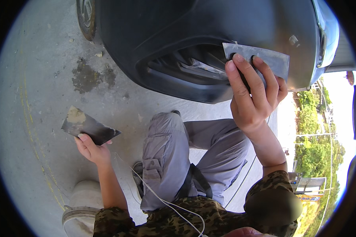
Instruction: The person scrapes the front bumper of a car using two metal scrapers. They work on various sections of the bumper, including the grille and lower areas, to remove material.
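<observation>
My right hand (256, 91) holds a thin metal filler spreader (267, 59) close to a dark car bumper (172, 26); whether its edge touches the surface I cannot tell. Beside it is the recessed grille opening (201, 65) of the bumper. On the left, my left hand (93, 149) grips a dark flat plate (90, 127) low over the floor. A lump of beige putty (76, 115) sits on the plate's upper corner. A small pale patch (293, 40) shows on the bumper near the headlight (327, 32).
A white plastic bucket (86, 197) stands at lower left. The concrete floor (47, 89) bears a dark stain (86, 77) and yellow lines. At upper left is a wheel (86, 17). A white cable (172, 206) hangs across my shirt. Trees (317, 151) show outside at right.
</observation>
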Demonstrator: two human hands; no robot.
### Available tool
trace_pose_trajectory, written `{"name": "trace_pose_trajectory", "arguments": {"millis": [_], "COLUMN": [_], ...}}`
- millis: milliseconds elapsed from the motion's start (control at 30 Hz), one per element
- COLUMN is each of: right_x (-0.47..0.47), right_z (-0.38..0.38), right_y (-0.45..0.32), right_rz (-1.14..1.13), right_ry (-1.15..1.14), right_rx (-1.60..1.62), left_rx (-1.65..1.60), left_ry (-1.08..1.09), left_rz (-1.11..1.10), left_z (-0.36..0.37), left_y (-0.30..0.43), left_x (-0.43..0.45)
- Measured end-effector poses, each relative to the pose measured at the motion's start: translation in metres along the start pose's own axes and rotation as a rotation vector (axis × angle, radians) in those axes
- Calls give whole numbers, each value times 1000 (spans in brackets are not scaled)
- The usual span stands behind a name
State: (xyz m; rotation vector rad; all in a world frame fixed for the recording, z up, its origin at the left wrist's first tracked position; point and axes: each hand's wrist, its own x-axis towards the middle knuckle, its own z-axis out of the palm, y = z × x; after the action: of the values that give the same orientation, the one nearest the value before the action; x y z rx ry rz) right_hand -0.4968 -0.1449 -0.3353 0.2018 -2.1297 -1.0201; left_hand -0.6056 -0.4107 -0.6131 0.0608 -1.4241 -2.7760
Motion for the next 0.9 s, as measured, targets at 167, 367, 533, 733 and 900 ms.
{"name": "trace_pose_trajectory", "arguments": {"millis": [167, 367, 533, 733, 900], "right_x": [-2, -4, -5, -10, -13], "right_z": [-5, 4, 9, 16, 16], "right_y": [2, -2, -3, -2, -1], "right_rz": [17, 56, 71, 61, 62], "right_ry": [55, 28, 105, 74, 163], "right_rx": [39, 12, 18, -26, 10], "left_rx": [-16, -13, -20, -19, -32], "left_ry": [-34, -65, -47, -43, -46], "left_rz": [-11, -16, -10, -26, -22], "left_z": [-8, -13, -13, -13, -9], "left_y": [-6, -12, -13, -12, -9], "left_x": [1, 0, -1, -2, -4]}}
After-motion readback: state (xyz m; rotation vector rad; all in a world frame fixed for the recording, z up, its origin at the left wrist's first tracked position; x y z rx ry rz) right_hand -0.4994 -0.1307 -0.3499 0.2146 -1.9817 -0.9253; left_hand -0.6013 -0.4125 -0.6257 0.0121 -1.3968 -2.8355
